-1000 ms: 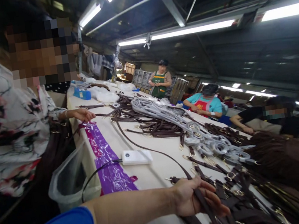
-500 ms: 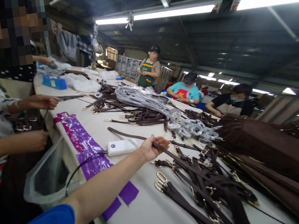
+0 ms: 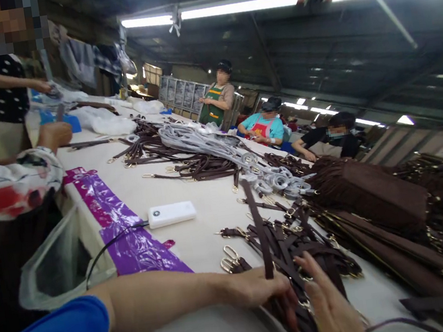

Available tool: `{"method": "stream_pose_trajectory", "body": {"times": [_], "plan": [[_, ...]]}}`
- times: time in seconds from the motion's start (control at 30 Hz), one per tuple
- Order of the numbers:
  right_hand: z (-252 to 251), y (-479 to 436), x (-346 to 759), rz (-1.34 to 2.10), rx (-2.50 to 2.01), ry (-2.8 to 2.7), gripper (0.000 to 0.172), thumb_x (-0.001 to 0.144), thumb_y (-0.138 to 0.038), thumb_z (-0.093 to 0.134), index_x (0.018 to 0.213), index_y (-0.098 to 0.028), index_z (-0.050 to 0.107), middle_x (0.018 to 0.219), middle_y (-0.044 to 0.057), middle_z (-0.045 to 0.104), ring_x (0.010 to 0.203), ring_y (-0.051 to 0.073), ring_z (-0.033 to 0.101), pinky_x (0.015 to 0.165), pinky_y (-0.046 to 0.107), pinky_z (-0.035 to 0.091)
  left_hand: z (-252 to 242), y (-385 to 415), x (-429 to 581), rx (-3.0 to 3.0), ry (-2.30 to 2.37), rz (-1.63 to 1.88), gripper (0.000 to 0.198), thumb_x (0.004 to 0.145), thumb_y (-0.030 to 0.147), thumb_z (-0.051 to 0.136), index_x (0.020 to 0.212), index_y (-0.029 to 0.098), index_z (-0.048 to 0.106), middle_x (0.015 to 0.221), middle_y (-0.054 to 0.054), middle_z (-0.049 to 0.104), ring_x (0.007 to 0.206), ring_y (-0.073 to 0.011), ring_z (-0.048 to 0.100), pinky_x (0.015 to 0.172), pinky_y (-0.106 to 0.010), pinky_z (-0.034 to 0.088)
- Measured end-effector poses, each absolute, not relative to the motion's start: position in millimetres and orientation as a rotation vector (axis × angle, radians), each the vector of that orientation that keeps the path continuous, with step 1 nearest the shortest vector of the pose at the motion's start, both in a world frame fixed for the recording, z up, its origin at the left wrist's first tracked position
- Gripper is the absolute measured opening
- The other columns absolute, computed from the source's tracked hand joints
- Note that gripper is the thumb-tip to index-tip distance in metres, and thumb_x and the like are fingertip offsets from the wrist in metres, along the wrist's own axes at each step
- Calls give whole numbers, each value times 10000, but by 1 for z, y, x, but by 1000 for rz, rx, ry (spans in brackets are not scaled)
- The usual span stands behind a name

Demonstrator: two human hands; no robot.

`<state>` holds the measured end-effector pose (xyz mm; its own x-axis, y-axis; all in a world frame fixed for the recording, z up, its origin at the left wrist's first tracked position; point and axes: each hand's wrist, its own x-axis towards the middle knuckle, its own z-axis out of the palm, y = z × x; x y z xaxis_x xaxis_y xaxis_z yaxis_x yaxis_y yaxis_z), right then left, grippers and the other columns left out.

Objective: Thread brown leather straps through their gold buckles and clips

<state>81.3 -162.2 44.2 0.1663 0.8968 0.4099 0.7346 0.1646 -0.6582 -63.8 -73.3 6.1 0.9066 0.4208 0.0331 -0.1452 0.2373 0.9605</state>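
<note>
My left hand is closed round a dark brown strap, which rises from my fingers and points away across the table. My right hand comes in at the bottom edge with its fingers stretched out, open, resting by the pile of brown straps with gold buckles. That pile lies on the long white table right in front of me.
A white box with a black cable and a purple plastic sheet lie to the left. Grey straps and more brown straps cover the table's middle. A person at my left has a clear bag beside them; several others work opposite.
My left hand drew back from mid-table to the near strap pile, and the strap now stands up from it. My right hand has come into view. The view shifted right.
</note>
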Motion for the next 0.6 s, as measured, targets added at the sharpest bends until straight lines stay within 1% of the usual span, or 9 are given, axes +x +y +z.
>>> {"method": "stream_pose_trajectory", "body": {"times": [0.07, 0.13, 0.23, 0.27, 0.3, 0.37, 0.47, 0.53, 0.6], "plan": [[39, -162, 65, 442, -1566, -1636, 515, 907, -547, 473, 1303, -233, 567, 1228, 73, 656, 1137, 296, 597, 932, 362, 513, -4, -84, -54, 1466, 186, 345, 282, 902, 303, 486, 681, 151, 571, 683, -37, 609, 781, -185, 615, 833, -314, 495], [36, -162, 54, 660, -1526, -1584, 479, 871, -526, 559, 1236, -220, 611, 1112, 81, 705, 1010, 282, 658, 870, 338, 541, -8, -88, -49, 1568, 147, 330, 243, 853, 204, 520, 615, 161, 539, 706, -32, 596, 845, -188, 600, 877, -290, 476], [42, -166, 59, 841, -1376, -1227, 349, 842, -513, 637, 1051, -235, 665, 874, 34, 709, 792, 209, 674, 780, 306, 568, 2, -76, -59, 1599, -64, 174, 80, 788, 201, 605, 742, 137, 616, 776, -20, 620, 852, -191, 615, 852, -283, 496], [47, -167, 65, 886, -1297, -1085, 313, 827, -505, 665, 995, -242, 668, 798, 8, 679, 715, 179, 655, 731, 292, 575, 8, -67, -66, 1625, -122, 152, 101, 780, 223, 627, 818, 129, 639, 816, -19, 635, 855, -189, 621, 836, -279, 503], [53, -169, 73, 919, -1225, -954, 295, 793, -492, 711, 943, -241, 670, 742, -12, 644, 643, 151, 624, 667, 273, 576, 15, -56, -74, 1681, -120, 188, 148, 780, 240, 638, 877, 128, 650, 855, -20, 647, 864, -184, 624, 831, -271, 503], [67, -172, 91, 952, -1133, -751, 327, 675, -439, 822, 865, -216, 676, 726, -18, 608, 562, 114, 567, 547, 233, 553, 26, -30, -91, 1892, 178, 488, 149, 831, 231, 574, 908, 139, 663, 897, -29, 666, 873, -166, 620, 846, -259, 490], [80, -175, 109, 1025, -1054, -573, 348, 568, -320, 881, 799, -171, 667, 757, -9, 580, 494, 51, 484, 439, 155, 485, 32, 12, -108, 2173, 726, 823, 212, 809, 107, 494, 909, 149, 676, 954, -62, 676, 934, -188, 595, 936, -316, 440], [81, -177, 112, 1116, -985, -537, 305, 629, -316, 845, 816, -159, 662, 671, -48, 495, 411, 2, 345, 361, 95, 389, 28, 30, -113, 2211, 826, 858, 292, 784, 65, 456, 946, 155, 682, 1010, -86, 670, 992, -217, 577, 980, -357, 404], [78, -179, 109, 1176, -959, -565, 294, 734, -369, 784, 907, -160, 672, 587, -86, 393, 366, -9, 197, 299, 71, 279, 22, 36, -114, 2268, 769, 833, 354, 768, 51, 450, 999, 178, 686, 1045, -88, 668, 1024, -230, 569, 993, -354, 388]]}}
